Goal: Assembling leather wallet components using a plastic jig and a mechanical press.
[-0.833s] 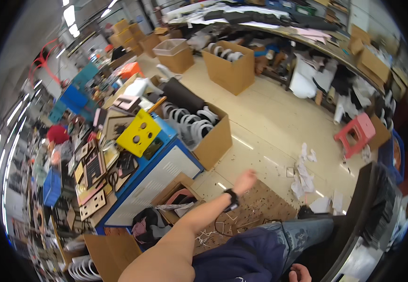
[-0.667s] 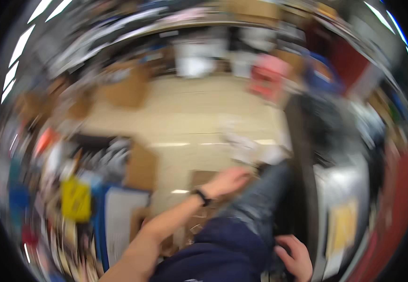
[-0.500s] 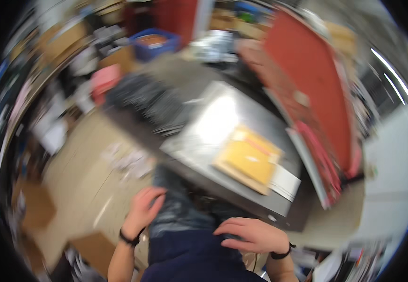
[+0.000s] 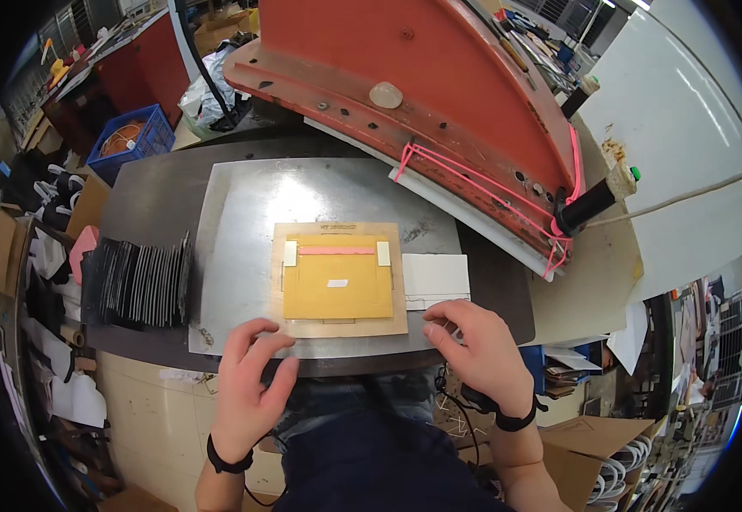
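A yellow rectangular sheet (image 4: 338, 299) lies flat on a tan board (image 4: 362, 328), beside a white card (image 4: 436, 275).

Bright indoor light strikes the silver metal plate (image 4: 234, 273), where a white patch of glare washes out part of its far half. Right of the plate, pale reflected streaks run down the glossy white panel (image 4: 678, 136). On the plate, the yellow rectangular board (image 4: 341, 299) looks crisp and evenly lit. Nearer than the plate, the navy shirt (image 4: 362, 461) sinks almost to black, its detail faint. Well left of the plate, the cardboard box (image 4: 0, 247) lies in dimmer light, near the fisheye's dark, distorting rim.
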Demonstrator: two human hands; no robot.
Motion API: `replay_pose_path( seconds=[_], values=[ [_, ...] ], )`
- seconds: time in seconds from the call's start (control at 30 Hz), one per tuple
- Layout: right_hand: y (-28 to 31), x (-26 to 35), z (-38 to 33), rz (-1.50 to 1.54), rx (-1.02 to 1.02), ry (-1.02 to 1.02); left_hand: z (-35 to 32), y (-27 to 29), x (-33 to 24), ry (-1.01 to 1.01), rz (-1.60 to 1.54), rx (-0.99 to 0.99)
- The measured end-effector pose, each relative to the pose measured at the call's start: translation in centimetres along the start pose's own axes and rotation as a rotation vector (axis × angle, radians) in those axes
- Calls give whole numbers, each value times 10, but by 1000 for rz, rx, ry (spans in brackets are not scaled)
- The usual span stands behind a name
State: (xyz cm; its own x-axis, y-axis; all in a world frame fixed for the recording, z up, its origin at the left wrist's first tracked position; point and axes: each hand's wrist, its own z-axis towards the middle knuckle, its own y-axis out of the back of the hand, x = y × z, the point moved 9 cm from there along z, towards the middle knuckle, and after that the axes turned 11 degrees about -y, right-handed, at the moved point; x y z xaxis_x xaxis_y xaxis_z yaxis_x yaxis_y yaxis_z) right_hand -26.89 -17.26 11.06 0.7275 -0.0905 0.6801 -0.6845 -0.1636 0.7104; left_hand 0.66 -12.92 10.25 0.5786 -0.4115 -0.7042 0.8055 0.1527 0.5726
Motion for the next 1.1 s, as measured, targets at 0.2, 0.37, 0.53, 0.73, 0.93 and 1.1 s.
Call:
replay_pose_path(
  seconds=[0.2, 0.37, 0.53, 0.73, 0.93, 1.1],
  values=[
    [-18, 11, 14, -98, 55, 43, 45, -26, 2, -125, -28, 103],
    [-53, 10, 7, -61, 133, 78, 80, -63, 11, -166, 35, 169],
    [-59, -7, 4, 131, 173, 24, 93, -84, 14, -219, 187, 240],
    [-58, -27, 14, 314, 295, 53, 100, -88, 5, -269, 349, 312],
    [-57, -39, 14, 398, 263, 101, 107, -94, 1, -281, 384, 405],
    [-57, -44, 17, 432, 245, 161, 112, -97, 1, -220, 397, 437]
  ],
)
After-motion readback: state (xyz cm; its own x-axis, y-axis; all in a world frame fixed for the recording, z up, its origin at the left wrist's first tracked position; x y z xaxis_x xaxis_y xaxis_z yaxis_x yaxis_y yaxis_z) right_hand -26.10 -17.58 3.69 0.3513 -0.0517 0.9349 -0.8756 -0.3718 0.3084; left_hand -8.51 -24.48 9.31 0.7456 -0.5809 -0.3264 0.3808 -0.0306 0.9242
